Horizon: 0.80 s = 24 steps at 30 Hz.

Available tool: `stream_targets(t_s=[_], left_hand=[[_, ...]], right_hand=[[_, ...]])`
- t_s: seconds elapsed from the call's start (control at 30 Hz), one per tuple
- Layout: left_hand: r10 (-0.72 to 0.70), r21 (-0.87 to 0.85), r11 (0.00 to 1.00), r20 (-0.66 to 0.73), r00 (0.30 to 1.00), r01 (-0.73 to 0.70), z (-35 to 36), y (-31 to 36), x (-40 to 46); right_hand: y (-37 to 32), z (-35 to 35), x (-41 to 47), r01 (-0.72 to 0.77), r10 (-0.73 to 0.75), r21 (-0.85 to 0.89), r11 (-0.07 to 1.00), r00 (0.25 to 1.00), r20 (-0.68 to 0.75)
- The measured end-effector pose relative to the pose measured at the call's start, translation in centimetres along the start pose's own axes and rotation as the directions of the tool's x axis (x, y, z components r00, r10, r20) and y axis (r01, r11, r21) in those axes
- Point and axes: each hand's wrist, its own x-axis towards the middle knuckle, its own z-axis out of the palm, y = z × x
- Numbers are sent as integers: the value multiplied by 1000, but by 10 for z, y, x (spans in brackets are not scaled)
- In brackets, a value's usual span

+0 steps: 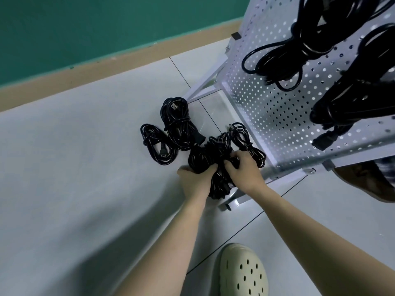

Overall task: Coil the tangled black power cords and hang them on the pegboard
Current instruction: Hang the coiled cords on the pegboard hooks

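Note:
A bundle of black power cord (208, 155) lies on the pale floor beside the white pegboard (275, 107). My left hand (195, 181) grips its left side and my right hand (244, 173) grips its right side. Two coiled black cords rest on the floor behind it: a small one (157, 146) at the left and a larger one (177, 122) further back. Another loose cord (245, 139) runs along the pegboard's foot. Several coiled black cords (284, 58) hang on the pegboard, with more (352, 97) at the right.
The pegboard stands on a white frame (205, 84) that spreads over the floor tiles. A cream perforated clog (243, 272) is at the bottom. Another person's brown shoe (369, 182) shows at the right edge. A green wall with a tan skirting (85, 67) lies behind.

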Motion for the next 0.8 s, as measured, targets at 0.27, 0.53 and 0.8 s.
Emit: stream_targets(t_s=[0.27,0.53,0.8], left_hand=[[-51,7,999,153,987,50,-2,-7,3],[-9,-98,995,207,978,30,-9,-22,3],[143,-203,974,200,969,-102,-45,-22,-14]], right_hand=[[0,2,-1,22,-22,-11,1000,1000,8],[-4,-5,-10,62,-62,-33,998,998,12],[-29,-12,-38,241,-222,134,961,965,-142]])
